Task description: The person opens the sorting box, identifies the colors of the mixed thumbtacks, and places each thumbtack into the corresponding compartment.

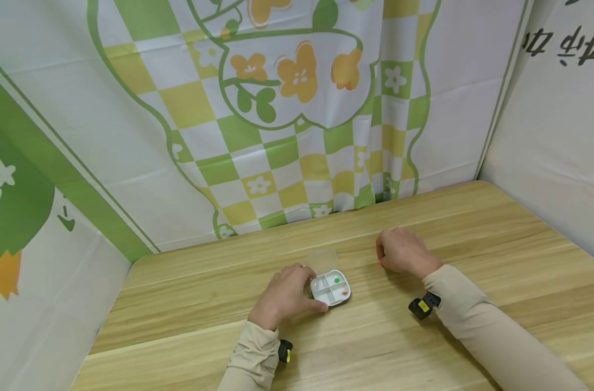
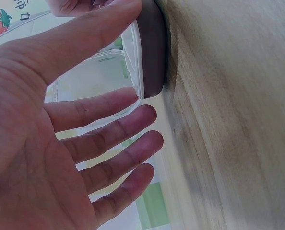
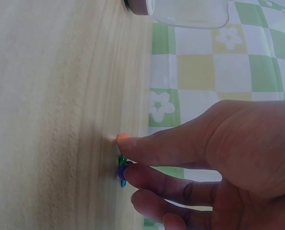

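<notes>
A small white pill box [image 1: 330, 288] with a dark base sits on the table, its clear lid [image 1: 322, 260] flipped back. Crossed dividers split it into compartments. On its right side, a green piece [image 1: 336, 280] lies in the far compartment and an orange piece [image 1: 345, 293] in the near one. My left hand [image 1: 288, 296] holds the box between thumb and index finger, other fingers spread. To the right, my right hand [image 1: 402, 251] has thumb and index fingertips at a little orange piece [image 3: 122, 139] and a purple piece [image 3: 123, 171]; I cannot tell whether it pinches them.
The wooden table [image 1: 204, 347] reaches back to a patterned cloth [image 1: 297, 157] hanging behind it. White printed panels stand at left and right. Each wrist wears a black strap-on camera, such as the right wrist camera [image 1: 421, 307].
</notes>
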`<move>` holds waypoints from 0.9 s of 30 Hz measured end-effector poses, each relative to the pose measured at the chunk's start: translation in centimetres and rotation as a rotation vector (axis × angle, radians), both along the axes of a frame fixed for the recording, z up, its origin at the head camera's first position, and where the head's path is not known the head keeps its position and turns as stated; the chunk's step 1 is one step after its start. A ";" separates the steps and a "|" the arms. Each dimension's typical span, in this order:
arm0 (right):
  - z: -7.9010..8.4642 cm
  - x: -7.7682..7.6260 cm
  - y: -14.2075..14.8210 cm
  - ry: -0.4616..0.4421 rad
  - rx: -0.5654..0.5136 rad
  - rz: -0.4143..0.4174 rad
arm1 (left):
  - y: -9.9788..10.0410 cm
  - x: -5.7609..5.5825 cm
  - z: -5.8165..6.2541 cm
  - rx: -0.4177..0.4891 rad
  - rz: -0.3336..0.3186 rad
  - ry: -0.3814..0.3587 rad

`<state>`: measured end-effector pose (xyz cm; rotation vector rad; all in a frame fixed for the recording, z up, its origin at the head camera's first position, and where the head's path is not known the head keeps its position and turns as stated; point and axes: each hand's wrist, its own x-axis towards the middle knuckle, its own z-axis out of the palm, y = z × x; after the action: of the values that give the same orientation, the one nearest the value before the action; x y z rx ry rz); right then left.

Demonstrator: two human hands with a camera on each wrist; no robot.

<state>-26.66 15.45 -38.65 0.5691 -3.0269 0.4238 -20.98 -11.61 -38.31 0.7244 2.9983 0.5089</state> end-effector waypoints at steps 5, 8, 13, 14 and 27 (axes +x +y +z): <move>0.0 0.1 0.0 -0.006 -0.003 -0.001 | 0.0 0.0 -0.1 0.000 -0.002 -0.001; 0.0 0.1 -0.1 -0.009 -0.008 0.000 | 0.0 0.0 -0.1 0.004 -0.005 -0.003; 0.0 0.2 -0.1 -0.011 -0.017 0.007 | 0.0 0.0 -0.1 0.006 -0.003 -0.007; 0.1 0.2 -0.1 -0.012 -0.017 0.009 | 0.0 0.0 -0.1 0.006 -0.002 -0.007; 0.1 0.1 -0.2 -0.014 -0.041 0.039 | 0.0 -0.1 -0.1 0.000 0.002 -0.008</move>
<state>-26.52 15.25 -38.55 0.6260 -3.0168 0.4917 -21.04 -11.57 -38.40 0.7169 2.9917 0.5110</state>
